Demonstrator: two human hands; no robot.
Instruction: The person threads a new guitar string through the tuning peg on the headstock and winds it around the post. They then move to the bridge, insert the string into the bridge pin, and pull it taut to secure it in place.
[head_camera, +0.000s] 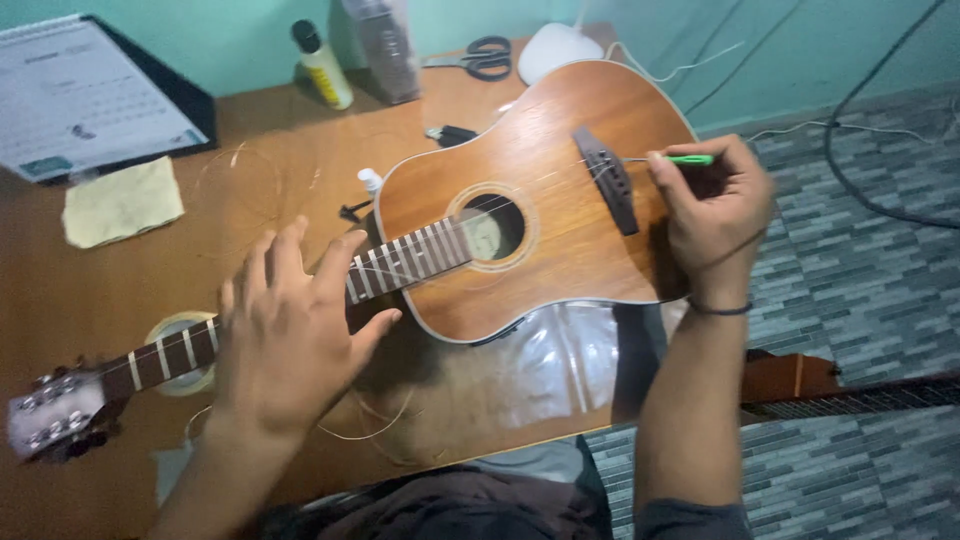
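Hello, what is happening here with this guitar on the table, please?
A person has an acoustic guitar lying face up on a wooden table. The left hand rests spread over the neck. The right hand holds a thin green tool beside the bridge. Loose strings lie coiled on the table. Scissors, a small bottle and a yellow cloth lie further back.

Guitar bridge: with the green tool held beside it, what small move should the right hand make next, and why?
Probably ease the green tool leftward to the bridge. The right hand holds its tip just short of the bridge, while the left hand rests over the neck, steadying the guitar. Loose strings lie on the table.
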